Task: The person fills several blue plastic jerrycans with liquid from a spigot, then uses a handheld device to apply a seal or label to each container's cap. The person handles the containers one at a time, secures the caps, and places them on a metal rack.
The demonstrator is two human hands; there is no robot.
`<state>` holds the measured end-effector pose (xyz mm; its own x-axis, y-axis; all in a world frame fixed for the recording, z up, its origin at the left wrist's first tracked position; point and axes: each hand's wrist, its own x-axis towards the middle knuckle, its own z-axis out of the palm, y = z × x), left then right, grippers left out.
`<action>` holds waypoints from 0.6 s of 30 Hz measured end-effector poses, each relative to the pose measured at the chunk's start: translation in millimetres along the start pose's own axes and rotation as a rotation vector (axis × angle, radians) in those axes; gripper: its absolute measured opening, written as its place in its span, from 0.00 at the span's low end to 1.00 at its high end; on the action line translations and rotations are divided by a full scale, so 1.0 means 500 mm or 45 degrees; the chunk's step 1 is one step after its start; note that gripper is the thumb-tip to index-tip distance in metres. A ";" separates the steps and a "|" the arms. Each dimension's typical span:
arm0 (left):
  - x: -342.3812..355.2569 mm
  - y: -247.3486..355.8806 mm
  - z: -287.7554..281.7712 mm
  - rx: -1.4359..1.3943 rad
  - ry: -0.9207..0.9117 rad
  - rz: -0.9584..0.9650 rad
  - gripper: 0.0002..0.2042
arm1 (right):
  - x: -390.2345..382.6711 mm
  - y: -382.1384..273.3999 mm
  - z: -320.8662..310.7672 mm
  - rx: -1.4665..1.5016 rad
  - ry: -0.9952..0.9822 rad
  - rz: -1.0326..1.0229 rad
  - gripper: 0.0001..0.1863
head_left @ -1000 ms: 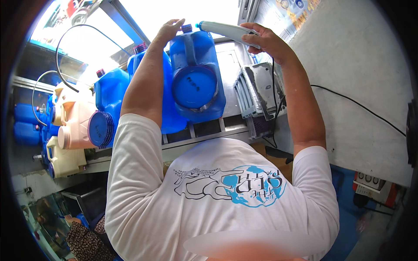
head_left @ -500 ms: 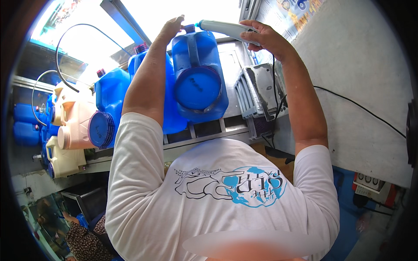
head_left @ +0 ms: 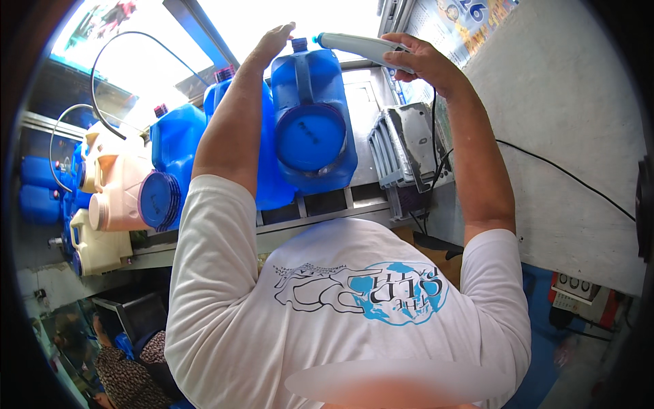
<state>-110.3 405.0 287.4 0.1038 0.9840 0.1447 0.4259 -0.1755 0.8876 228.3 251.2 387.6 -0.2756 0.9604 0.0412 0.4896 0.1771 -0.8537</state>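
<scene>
Bright window glare across the far side; metal counter (head_left: 320, 228) runs left to right in front of me, its near edge just past my white shirt. Grey wall (head_left: 565, 136) closes off the right; a black cable (head_left: 565, 177) crosses it.

Blue jug (head_left: 310, 116) stands on the counter, centre, round cap recess facing me, small neck cap at its far top. My left hand (head_left: 276, 37) rests on the jug's far left shoulder, fingers extended and flat, not gripping. My right hand (head_left: 422, 61) is closed around a grey handheld tool (head_left: 357, 46); its blue tip sits just beside the neck cap, contact cannot be resolved.

Left of the jug: more blue jugs (head_left: 174, 157) packed tight, touching, then cream jugs (head_left: 109, 191) further left with black hose (head_left: 116, 82) looping above. Right of the jug: stack of grey trays (head_left: 409, 146) leaning on edge, close to my right forearm.

Open room: narrow gap between jug and trays; little clearance on the left
</scene>
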 end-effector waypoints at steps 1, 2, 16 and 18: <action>-0.001 0.001 0.001 -0.032 -0.053 0.001 0.30 | -0.001 0.000 0.000 -0.006 0.000 0.002 0.39; 0.001 0.002 -0.002 -0.005 -0.024 -0.066 0.31 | -0.001 0.000 0.000 -0.012 0.001 0.003 0.39; -0.008 0.027 -0.082 0.085 -0.162 0.089 0.30 | 0.010 -0.014 0.007 -0.083 -0.038 -0.026 0.39; 0.010 0.031 -0.140 -0.358 -0.176 -0.224 0.21 | 0.016 -0.022 0.012 -0.060 -0.063 -0.024 0.38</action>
<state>-165.9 409.5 332.3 0.1797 0.9816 -0.0641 0.1862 0.0300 0.9821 216.0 255.5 394.0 -0.3250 0.9452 0.0301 0.5224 0.2059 -0.8275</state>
